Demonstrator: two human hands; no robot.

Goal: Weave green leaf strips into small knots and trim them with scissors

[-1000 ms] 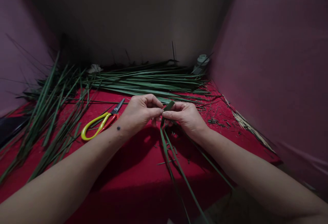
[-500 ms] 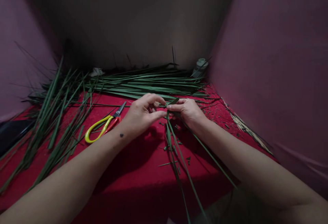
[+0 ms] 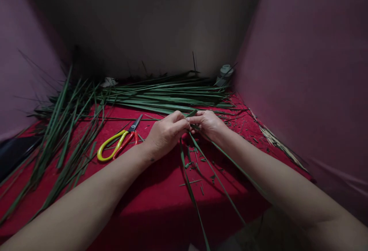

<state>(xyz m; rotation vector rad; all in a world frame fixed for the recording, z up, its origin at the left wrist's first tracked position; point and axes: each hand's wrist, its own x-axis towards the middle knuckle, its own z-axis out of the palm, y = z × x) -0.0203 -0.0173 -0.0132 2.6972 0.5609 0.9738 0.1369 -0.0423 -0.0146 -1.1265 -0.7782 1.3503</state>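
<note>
Pinching green strips (image 3: 192, 113) now, in left hand (image 3: 167, 133) and right hand (image 3: 212, 123), close together over red cloth (image 3: 155, 193), right of the scissors (image 3: 132, 127)!

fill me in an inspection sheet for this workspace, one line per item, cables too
Surface: red surface, its near part in shadow.
Work in hand: green strips gathered between the hands, their long ends trailing toward the wearer.
Clutter: long leaves along the back, a leaf heap at left, scissors lying beside the left forearm, small offcuts, pale sticks along the right edge.
Hands: left hand curled closed at the strips, fingertips partly hidden; right hand pinching them.
Cables: nothing seen.
Surroundings: dark back wall, pinkish right wall, white container in the far right corner.
</note>
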